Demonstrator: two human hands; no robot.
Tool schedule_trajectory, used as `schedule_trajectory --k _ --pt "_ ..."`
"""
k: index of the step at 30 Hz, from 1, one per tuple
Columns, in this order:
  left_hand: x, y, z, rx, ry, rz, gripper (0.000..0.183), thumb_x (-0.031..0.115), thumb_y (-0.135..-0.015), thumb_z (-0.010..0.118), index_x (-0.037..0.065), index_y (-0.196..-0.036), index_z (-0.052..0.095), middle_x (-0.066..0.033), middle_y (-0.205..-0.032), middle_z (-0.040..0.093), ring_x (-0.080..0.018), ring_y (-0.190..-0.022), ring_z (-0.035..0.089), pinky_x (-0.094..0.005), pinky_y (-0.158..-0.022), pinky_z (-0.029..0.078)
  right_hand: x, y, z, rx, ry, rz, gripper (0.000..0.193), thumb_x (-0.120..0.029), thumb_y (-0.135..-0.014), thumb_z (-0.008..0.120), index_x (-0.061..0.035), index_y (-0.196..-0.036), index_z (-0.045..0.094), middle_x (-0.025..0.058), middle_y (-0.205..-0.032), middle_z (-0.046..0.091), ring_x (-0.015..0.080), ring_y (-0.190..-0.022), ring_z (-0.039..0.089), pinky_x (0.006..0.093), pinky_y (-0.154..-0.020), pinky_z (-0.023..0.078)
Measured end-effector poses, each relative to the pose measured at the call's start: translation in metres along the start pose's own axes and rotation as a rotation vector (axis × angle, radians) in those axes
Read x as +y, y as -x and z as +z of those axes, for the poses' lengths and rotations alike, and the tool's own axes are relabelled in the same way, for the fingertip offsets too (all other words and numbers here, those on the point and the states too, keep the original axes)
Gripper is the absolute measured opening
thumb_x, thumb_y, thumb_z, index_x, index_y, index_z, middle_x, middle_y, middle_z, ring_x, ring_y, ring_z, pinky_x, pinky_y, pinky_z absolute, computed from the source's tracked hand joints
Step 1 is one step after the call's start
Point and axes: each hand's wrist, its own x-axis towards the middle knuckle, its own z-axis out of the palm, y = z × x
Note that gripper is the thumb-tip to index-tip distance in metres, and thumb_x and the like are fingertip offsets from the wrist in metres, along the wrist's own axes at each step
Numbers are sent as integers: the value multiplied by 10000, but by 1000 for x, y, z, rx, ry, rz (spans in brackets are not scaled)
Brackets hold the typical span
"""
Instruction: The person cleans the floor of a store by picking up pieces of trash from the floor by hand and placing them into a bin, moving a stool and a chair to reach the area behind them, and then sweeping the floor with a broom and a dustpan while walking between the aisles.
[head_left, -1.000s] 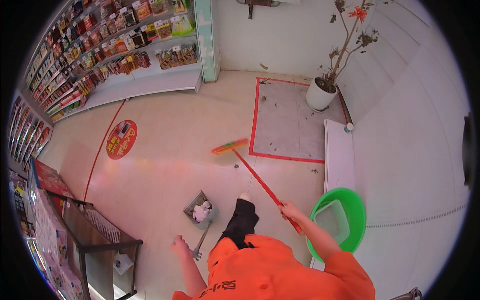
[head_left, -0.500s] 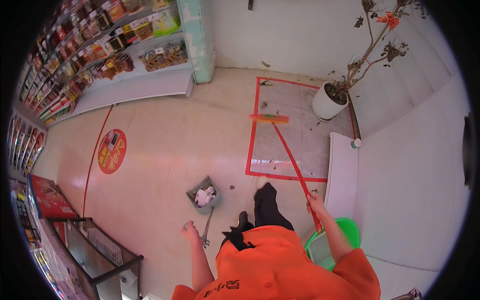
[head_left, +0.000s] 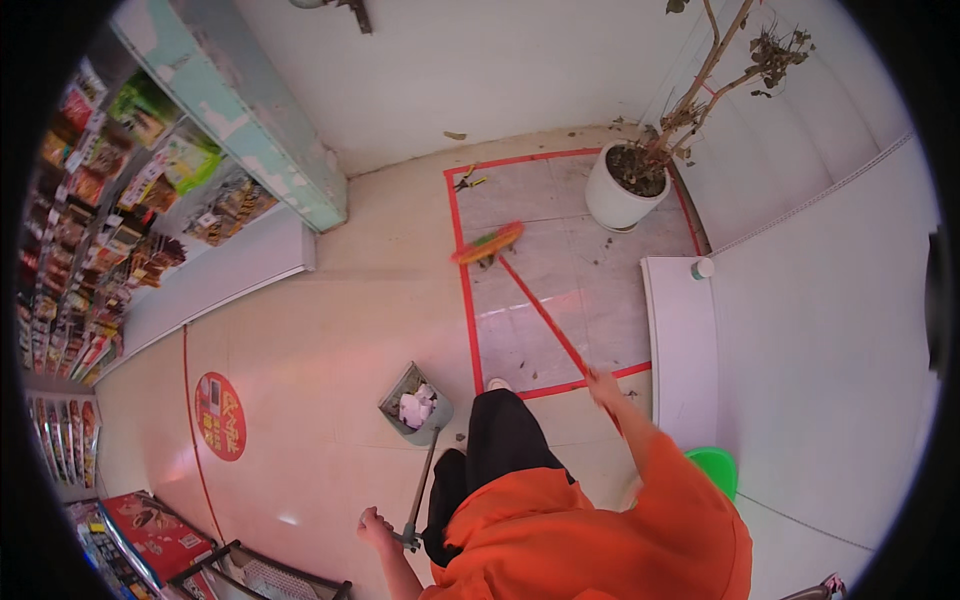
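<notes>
My right hand (head_left: 606,389) is wrapped round the red handle of a broom (head_left: 545,318), its arm reaching forward from the right. The broom's orange, yellow and green head (head_left: 487,243) lies tilted across the left red tape line, with dark dry bits beside it. My left hand (head_left: 375,525) hangs low at the left, fingers curled; whether anything is in them is hidden. Close beside it rises the handle of a grey long-handled dustpan (head_left: 433,424). The dustpan stands on the floor, with crumpled white paper (head_left: 417,406) and dark scraps inside.
A white pot (head_left: 612,197) with a withered plant stands at the back right. Beside a low white ledge (head_left: 682,340) is a green basin (head_left: 716,470). Packed shelves (head_left: 150,200) line the left. Yellow-and-black pliers (head_left: 468,181) lie near the tape's far corner. Leaves are scattered about.
The view has turned and shifted. The broom head has tilted, its left end now nearer to me. My right hand still grips the handle; the left stays curled by the dustpan's handle.
</notes>
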Motion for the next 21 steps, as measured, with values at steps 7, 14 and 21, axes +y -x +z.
schedule_trajectory --k 7,14,21 --pt "30 -9 96 -165 -143 33 66 65 -705 536 34 -709 478 19 -481 372 -64 -361 313 -208 -327 260 -62 167 -123 -192 -529 629 380 -208 -869 437 -172 -1246 411 12 -545 446 98 -384 423 239 -358 364" --pt "71 -5 143 -308 -386 125 94 62 -703 545 43 -658 465 22 -477 383 -54 -355 317 -204 -320 250 -43 78 -108 101 -826 506 368 -263 -888 417 -106 -1220 435 23 -519 447 101 -354 410 238 -333 341" --pt "115 -1 171 -459 -549 252 130 68 -681 577 52 -626 461 11 -476 412 -55 -353 337 -212 -317 251 -24 -34 -77 160 -861 667 407 -217 -855 430 -136 -1250 380 42 -477 424 134 -310 399 273 -286 336"
